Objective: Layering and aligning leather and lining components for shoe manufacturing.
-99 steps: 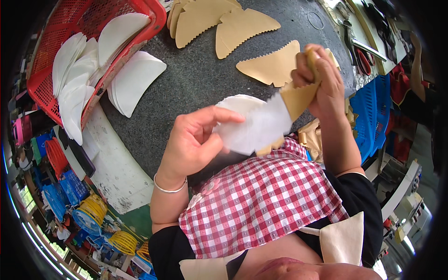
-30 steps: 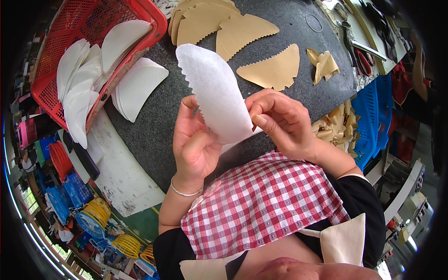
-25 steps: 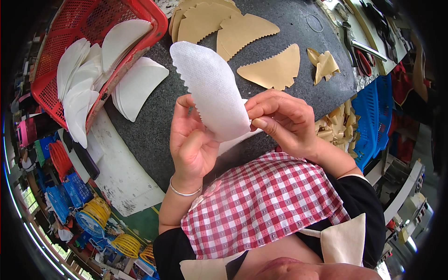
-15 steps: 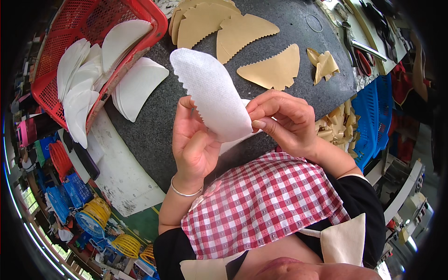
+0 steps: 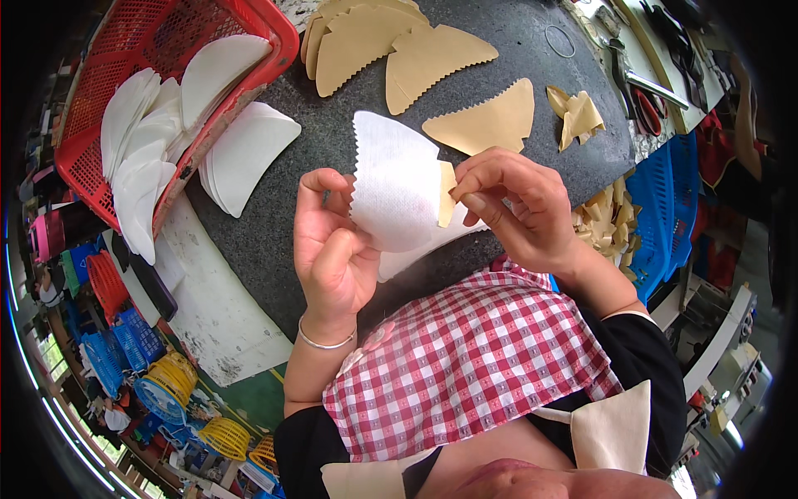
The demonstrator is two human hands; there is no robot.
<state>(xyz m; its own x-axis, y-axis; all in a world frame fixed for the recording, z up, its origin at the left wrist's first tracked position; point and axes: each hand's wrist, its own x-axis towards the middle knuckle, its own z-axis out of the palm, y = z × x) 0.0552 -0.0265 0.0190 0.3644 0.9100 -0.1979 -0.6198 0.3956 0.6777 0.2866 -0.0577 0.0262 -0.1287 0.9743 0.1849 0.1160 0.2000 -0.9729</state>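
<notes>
My left hand (image 5: 332,258) pinches a white fabric-like piece (image 5: 395,183) by its zigzag-cut left edge, with the piece curled and raised above the dark table. At the right end of that piece a narrow tan strip (image 5: 446,195) shows, folded back from the white face. My right hand (image 5: 524,208) is closed on this strip between thumb and fingers. Below the raised piece, partly hidden, lies another white piece (image 5: 416,256). A tan zigzag-edged piece (image 5: 486,116) rests on the table just beyond my right hand.
White curved pieces fill a red plastic basket (image 5: 287,41) at the left, with a white stack (image 5: 249,158) beside it. Tan pieces (image 5: 366,46) lie at the far side. A crumpled tan scrap (image 5: 579,116) sits at right, near blue baskets (image 5: 665,208) and scissors (image 5: 647,112).
The white piece has tilted and moved lower, its rounded end no longer pointing up left. A tan strip has come into view at its right end, under my right fingers.
</notes>
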